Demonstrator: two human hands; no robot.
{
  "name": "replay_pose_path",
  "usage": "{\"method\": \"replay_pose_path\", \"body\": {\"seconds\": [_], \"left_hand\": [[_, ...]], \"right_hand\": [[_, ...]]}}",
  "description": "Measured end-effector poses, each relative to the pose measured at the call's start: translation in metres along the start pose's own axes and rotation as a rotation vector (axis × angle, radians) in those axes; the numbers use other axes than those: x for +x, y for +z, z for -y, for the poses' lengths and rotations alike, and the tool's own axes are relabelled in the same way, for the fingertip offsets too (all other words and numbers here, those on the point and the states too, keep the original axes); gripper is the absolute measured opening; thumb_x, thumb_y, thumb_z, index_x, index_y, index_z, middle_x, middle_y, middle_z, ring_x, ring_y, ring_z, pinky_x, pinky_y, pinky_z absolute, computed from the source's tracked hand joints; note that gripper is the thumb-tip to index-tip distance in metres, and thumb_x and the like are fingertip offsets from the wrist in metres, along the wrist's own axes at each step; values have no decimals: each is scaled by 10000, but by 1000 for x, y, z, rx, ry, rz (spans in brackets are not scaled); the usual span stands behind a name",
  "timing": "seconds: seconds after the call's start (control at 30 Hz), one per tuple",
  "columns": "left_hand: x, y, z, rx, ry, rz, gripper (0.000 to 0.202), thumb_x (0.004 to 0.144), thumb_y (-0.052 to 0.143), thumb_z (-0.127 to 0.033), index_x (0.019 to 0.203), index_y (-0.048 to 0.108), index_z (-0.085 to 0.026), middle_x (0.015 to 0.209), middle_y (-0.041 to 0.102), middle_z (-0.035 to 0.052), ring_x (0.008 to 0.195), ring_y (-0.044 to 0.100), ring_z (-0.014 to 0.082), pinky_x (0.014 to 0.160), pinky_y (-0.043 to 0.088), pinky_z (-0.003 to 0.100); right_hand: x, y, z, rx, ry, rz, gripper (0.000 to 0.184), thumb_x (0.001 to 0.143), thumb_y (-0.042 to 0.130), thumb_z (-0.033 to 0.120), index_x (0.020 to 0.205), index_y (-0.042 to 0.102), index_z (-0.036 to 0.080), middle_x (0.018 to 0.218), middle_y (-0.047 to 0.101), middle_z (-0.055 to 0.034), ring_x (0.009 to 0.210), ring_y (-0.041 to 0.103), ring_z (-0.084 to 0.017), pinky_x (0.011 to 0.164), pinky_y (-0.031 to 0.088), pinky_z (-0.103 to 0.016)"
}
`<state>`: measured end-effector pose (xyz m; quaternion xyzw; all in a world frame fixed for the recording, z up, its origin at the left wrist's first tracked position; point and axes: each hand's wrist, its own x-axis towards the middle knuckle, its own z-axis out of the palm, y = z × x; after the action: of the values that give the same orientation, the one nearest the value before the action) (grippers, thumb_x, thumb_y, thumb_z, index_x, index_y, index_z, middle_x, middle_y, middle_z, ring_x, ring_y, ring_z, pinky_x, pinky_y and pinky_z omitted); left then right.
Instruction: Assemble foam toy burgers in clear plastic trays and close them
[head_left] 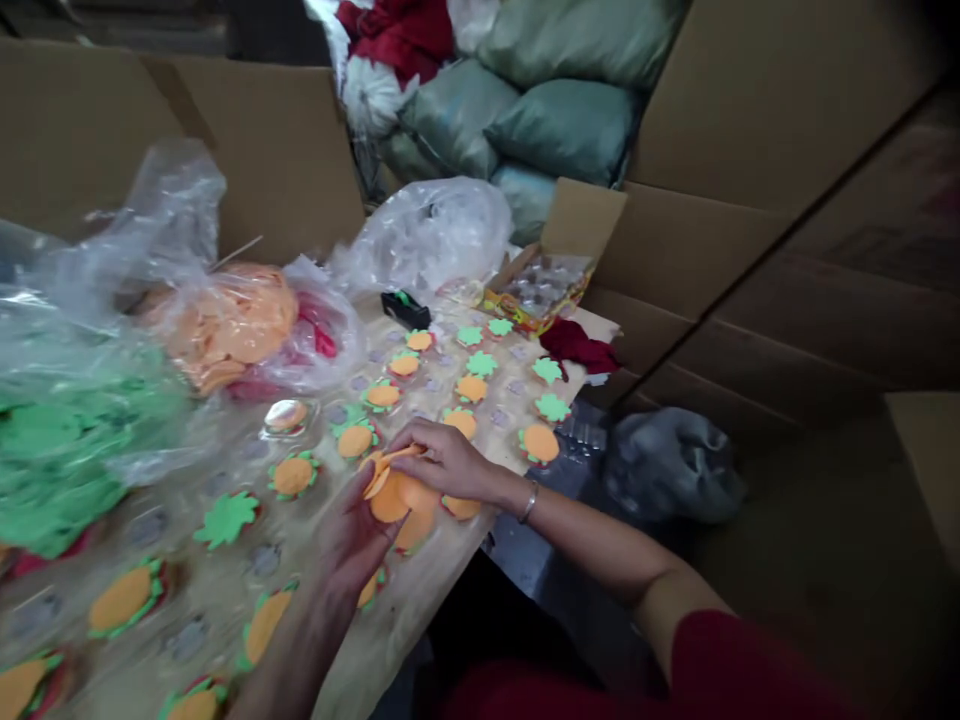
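My left hand [351, 535] is closed around several thin orange discs [390, 497], which look like foam or felt. Fingers of my right hand [450, 460] pinch the upper edge of the same discs, folding some of them. Rows of layered pieces cover the table around my hands. Many have an orange disc [294, 474] on top of a green leaf shape, with red showing beneath. Others, like one green leaf shape [227, 519] left of my hands, have green uppermost. A round clear-packed piece [286, 417] lies beyond my left hand.
Plastic bags hold green pieces [82, 440] and orange discs [232, 320] at the left. Farther back are a black tape dispenser [406, 310] and an open carton [541, 285]. Cardboard [720, 250] stands at the right; a dark bag [667, 465] lies below the table edge.
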<state>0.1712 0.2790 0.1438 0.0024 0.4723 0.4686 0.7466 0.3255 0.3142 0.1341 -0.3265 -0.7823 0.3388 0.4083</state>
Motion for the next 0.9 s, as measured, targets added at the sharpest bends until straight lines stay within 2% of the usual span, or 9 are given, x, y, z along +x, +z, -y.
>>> {"method": "replay_pose_path", "body": {"seconds": [0.13,0.27,0.37,0.47,0.53,0.6,0.7,0.83,0.9], "left_hand": [[11,17,24,4,19,-29,183,862,503,-95,861,653,-200,785,716,23,639,680,125,553,571,203],[23,30,41,9,56,-44,203,837,499,-22,846,638,-171,751,706,19,619,673,112,541,564,186],[29,33,49,-28,76,-10,208,834,504,-21,898,639,-166,770,706,31,666,686,124,597,577,197],[35,30,55,-126,150,41,210,832,500,-12,923,633,-147,831,715,46,738,697,134,649,578,209],[37,29,57,-188,184,51,196,842,488,-17,903,632,-135,843,717,52,758,697,141,665,576,223],[38,29,58,-206,203,37,186,854,480,-35,882,638,-130,837,717,56,749,693,145,668,572,239],[34,32,63,-153,299,32,171,827,524,-31,872,654,-133,837,715,44,732,680,130,665,554,222],[29,37,71,-108,509,18,221,729,630,20,861,656,-155,814,706,-9,722,663,95,681,531,171],[32,39,71,-108,481,-7,225,727,613,45,835,643,-150,781,698,-14,694,658,90,663,528,163]], "right_hand": [[-16,2,-23,87,263,-284,215,890,528,359,870,640,177,784,610,10,738,556,-124,681,420,-233],[-19,14,-49,344,439,-532,251,835,555,404,791,618,165,721,573,18,677,507,-119,624,398,-226],[-17,23,-60,582,551,-689,309,782,585,467,702,541,171,651,501,36,609,443,-104,557,367,-218],[-15,29,-62,794,648,-810,357,732,607,518,696,486,184,636,476,48,587,437,-100,537,371,-220],[-13,32,-60,868,667,-833,355,715,621,515,731,501,181,668,506,41,611,469,-107,554,395,-226],[-11,34,-57,882,631,-799,321,695,659,457,793,535,177,722,547,32,649,498,-113,586,418,-229],[-11,38,-53,773,554,-763,266,680,684,349,853,569,182,782,583,24,712,526,-123,648,441,-234],[-10,44,-53,598,491,-834,192,738,629,323,867,581,189,834,599,16,785,545,-133,730,453,-245],[-8,44,-54,558,473,-845,180,758,612,321,877,580,190,833,597,17,777,545,-129,727,454,-242]]}}
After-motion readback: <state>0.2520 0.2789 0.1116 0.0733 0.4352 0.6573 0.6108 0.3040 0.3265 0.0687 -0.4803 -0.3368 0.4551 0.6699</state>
